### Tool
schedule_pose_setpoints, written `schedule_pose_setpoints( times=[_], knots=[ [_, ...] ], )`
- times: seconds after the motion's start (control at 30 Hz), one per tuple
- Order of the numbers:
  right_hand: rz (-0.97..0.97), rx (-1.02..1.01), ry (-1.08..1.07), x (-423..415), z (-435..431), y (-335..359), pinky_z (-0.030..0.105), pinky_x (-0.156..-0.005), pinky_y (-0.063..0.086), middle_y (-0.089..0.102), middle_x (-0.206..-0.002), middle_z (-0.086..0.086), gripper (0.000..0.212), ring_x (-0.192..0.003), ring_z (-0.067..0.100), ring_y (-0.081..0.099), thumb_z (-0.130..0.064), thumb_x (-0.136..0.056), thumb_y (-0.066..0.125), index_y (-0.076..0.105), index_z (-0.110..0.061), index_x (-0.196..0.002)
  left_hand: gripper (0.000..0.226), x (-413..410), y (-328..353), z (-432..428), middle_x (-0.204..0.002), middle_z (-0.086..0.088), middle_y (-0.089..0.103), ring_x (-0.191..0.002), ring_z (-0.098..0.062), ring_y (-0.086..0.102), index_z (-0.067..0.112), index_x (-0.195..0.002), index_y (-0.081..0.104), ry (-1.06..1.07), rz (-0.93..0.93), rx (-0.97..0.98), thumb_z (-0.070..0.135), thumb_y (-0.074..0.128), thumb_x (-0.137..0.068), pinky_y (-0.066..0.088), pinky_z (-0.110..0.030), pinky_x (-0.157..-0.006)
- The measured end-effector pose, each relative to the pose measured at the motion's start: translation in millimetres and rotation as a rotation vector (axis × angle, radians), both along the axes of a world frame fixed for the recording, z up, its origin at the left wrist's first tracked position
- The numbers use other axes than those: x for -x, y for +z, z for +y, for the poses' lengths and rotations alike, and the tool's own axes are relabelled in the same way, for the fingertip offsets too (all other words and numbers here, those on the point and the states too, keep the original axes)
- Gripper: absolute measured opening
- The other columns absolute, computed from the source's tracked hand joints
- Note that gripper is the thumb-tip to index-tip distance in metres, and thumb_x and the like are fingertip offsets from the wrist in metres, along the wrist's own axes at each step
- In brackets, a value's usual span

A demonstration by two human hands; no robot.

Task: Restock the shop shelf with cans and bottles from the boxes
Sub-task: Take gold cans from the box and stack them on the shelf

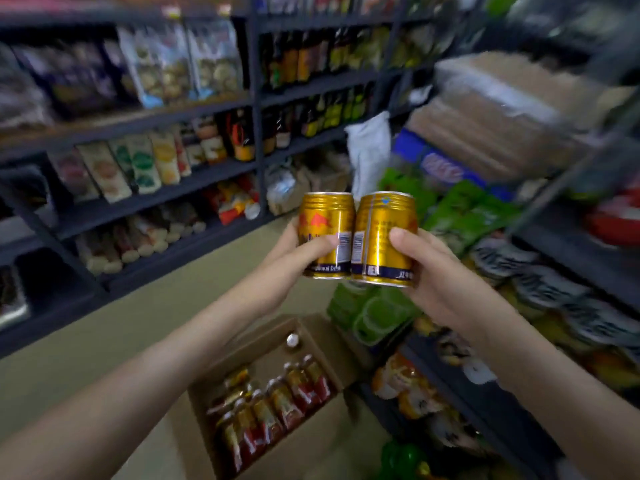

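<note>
My left hand (296, 252) grips a short gold can (327, 220) with a red logo, thumb across its front. My right hand (433, 271) grips a second gold can (382, 223) the same way. Both cans are upright, held side by side and touching, out in front of me above the aisle. Below them on the floor stands an open cardboard box (318, 441) holding several bottles (277, 403) with red and gold labels.
Dark shelving (159, 194) on the left carries snack bags and dark bottles. Shelves on the right (575, 251) hold green and grey packets. Stacked cardboard cartons (502, 109) and a white bag (369, 150) fill the aisle's far end. The floor (104, 341) is beige.
</note>
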State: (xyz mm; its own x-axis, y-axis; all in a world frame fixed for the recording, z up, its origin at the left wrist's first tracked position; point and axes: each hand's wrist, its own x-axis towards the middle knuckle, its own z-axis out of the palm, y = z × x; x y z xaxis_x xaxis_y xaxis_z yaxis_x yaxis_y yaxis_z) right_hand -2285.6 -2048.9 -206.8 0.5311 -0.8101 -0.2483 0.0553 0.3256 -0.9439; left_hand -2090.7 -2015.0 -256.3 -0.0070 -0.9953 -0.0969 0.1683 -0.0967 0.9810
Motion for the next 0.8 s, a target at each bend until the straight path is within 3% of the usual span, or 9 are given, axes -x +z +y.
schedule_pose_setpoints(
  times=[0.07,0.17,0.27,0.33,0.4,0.47,0.73,0.8],
  knots=[
    [-0.004,0.094,-0.063,50,27,34,0.038,-0.082,0.057,0.068,-0.114,0.014,0.067,-0.100,0.027,0.067,-0.037,-0.069,0.078,0.056,-0.005,-0.123,0.074,46,38,7,-0.123,-0.008,0.064,-0.108,-0.022,0.064,0.020,-0.127,0.047,-0.073,-0.035,0.069,0.045,0.074,-0.062,0.049,-0.047,-0.096],
    [0.012,0.213,-0.227,137,81,78,0.034,-0.072,0.058,0.072,-0.104,0.009,0.036,-0.091,0.022,0.070,-0.020,-0.082,0.065,0.059,-0.010,-0.116,0.071,131,88,28,-0.111,-0.010,0.068,-0.097,-0.023,0.067,0.015,-0.119,0.054,-0.207,-0.070,0.171,0.044,0.076,-0.058,0.054,-0.037,-0.082],
    [0.098,0.336,-0.402,228,146,112,0.037,-0.075,0.058,0.072,-0.106,0.008,0.043,-0.093,0.023,0.070,-0.022,-0.078,0.071,0.058,-0.013,-0.118,0.042,233,129,68,-0.090,-0.002,0.072,-0.083,-0.017,0.068,0.016,-0.104,0.062,-0.378,-0.049,0.225,0.028,0.079,-0.068,0.054,-0.026,-0.070],
    [0.166,0.414,-0.544,283,191,129,0.040,-0.079,0.056,0.072,-0.105,0.005,0.049,-0.095,0.022,0.070,-0.026,-0.071,0.077,0.059,-0.016,-0.116,0.026,296,150,97,-0.085,0.001,0.074,-0.079,-0.015,0.069,0.018,-0.097,0.064,-0.448,-0.019,0.232,0.027,0.075,-0.075,0.056,-0.027,-0.072],
    [0.220,0.461,-0.665,335,236,148,0.045,-0.087,0.054,0.072,-0.106,0.005,0.055,-0.098,0.024,0.069,-0.031,-0.066,0.081,0.059,-0.018,-0.115,0.042,356,172,125,-0.098,-0.002,0.074,-0.092,-0.020,0.070,0.021,-0.104,0.066,-0.536,-0.024,0.263,0.041,0.076,-0.069,0.053,-0.038,-0.086],
    [0.252,0.500,-0.766,382,279,169,0.048,-0.091,0.052,0.071,-0.108,0.005,0.062,-0.100,0.024,0.068,-0.035,-0.062,0.084,0.058,-0.020,-0.116,0.056,411,199,152,-0.103,-0.004,0.073,-0.097,-0.023,0.069,0.021,-0.110,0.064,-0.626,-0.049,0.304,0.047,0.074,-0.062,0.051,-0.040,-0.091],
    [0.273,0.718,-0.987,508,400,243,0.032,-0.080,0.055,0.072,-0.106,-0.007,0.059,-0.096,0.011,0.069,-0.032,-0.063,0.075,0.055,-0.028,-0.118,0.044,557,295,233,-0.100,0.000,0.074,-0.091,-0.017,0.070,0.020,-0.109,0.063,-0.896,-0.133,0.490,0.034,0.065,-0.068,0.054,-0.026,-0.074],
    [0.282,0.773,-1.009,528,409,257,0.029,-0.080,0.054,0.072,-0.105,-0.009,0.059,-0.095,0.009,0.069,-0.034,-0.060,0.075,0.056,-0.028,-0.116,0.049,576,316,238,-0.102,0.000,0.073,-0.093,-0.018,0.069,0.022,-0.111,0.061,-0.921,-0.164,0.552,0.034,0.069,-0.064,0.053,-0.029,-0.078]
  ],
)
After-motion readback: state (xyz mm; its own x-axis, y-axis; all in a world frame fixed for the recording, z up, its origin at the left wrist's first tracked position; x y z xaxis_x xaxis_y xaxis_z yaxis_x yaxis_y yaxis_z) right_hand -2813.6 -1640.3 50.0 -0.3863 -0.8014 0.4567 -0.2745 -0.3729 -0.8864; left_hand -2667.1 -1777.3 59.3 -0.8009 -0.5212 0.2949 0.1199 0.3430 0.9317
